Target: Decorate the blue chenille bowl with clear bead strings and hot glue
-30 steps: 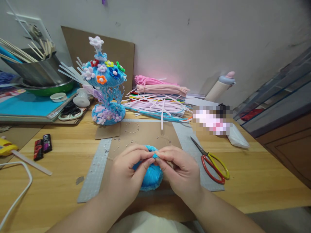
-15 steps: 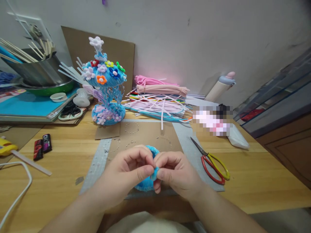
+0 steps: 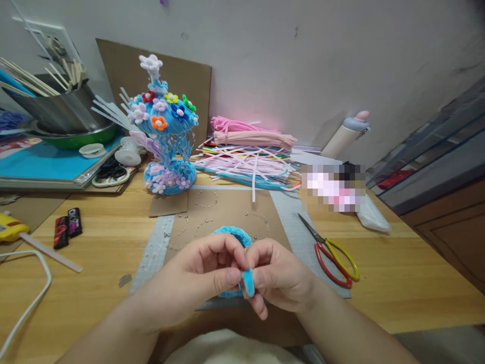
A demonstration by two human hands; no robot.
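Between my two hands is a short, bent piece of blue pipe cleaner [image 3: 248, 284], pinched at the fingertips. My left hand [image 3: 206, 270] grips it from the left with thumb and forefinger. My right hand [image 3: 278, 275] closes on it from the other side, one lower finger extended beneath. Behind the hands a round, blue fuzzy piece [image 3: 232, 231] lies on the cardboard sheet [image 3: 227, 207]; my fingers hide much of it. At the back left stands a blue pipe-cleaner ornament [image 3: 162, 121] covered in coloured flowers.
Scissors [image 3: 333, 255] with red and yellow handles lie right of my hands, partly on the grey mat [image 3: 290, 222]. Bundled pipe cleaners [image 3: 250, 151] are stacked against the wall. A yellow glue gun [image 3: 13, 228], a metal bowl [image 3: 64, 108] of sticks and a bottle [image 3: 346, 134] stand around.
The pipe cleaner piece now hangs further down and shows more of its length. My hands have shifted slightly right, and a right finger has extended lower.
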